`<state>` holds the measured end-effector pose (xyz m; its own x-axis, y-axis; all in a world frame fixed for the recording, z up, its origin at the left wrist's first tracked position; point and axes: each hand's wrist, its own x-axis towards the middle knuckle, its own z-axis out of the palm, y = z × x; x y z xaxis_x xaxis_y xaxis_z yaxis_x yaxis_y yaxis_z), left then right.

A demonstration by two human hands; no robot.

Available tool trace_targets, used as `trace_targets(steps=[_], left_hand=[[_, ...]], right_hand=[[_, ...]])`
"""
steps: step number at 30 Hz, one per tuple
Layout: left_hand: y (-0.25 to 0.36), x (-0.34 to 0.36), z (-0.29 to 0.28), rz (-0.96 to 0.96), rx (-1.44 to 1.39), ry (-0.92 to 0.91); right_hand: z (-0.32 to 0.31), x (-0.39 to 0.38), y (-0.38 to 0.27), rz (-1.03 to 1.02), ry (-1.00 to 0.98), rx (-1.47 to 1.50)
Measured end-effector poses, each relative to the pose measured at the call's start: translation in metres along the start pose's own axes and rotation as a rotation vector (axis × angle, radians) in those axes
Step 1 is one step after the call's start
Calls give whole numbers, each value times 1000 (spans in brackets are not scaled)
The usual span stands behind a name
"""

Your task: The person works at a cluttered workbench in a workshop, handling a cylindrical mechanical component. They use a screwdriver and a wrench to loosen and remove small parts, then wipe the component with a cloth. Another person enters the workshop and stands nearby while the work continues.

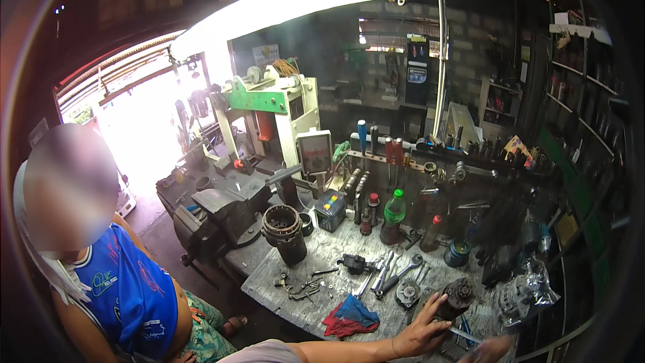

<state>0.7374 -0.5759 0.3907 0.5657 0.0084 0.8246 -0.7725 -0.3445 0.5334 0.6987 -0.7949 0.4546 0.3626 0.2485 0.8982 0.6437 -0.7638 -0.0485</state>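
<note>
At the bench's near right, my left hand (430, 329) is wrapped round a dark, greasy cylindrical machine part (459, 293), its fingers along the near left side. My right hand (495, 347), smeared by motion, is close by on the right at the lower edge. A slim, shiny metal tool (465, 335) runs from it toward the part; its exact kind does not show. Left of the part lies a round metal end cover (408, 293). Several wrenches (400, 275) lie just beyond. A bagged alternator-like unit (524, 299) sits to the right.
A red and blue rag (352, 317) and small bolts (306, 290) lie on the workbench (265, 282). Behind stand a dark motor housing (283, 232), a green-capped bottle (394, 215) and a vise (225, 215). Another person (134, 289) in a blue top is at the left.
</note>
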Motion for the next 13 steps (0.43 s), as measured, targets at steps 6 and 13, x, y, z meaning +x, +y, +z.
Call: trace_targets(steps=[6,13], left_hand=[[4,-7,3,-40,111,-76],[2,-6,7,-50,117,-40]], right_hand=[[34,31,68,-15,-47,-104],[-43,-30,12,-326,-220,351]])
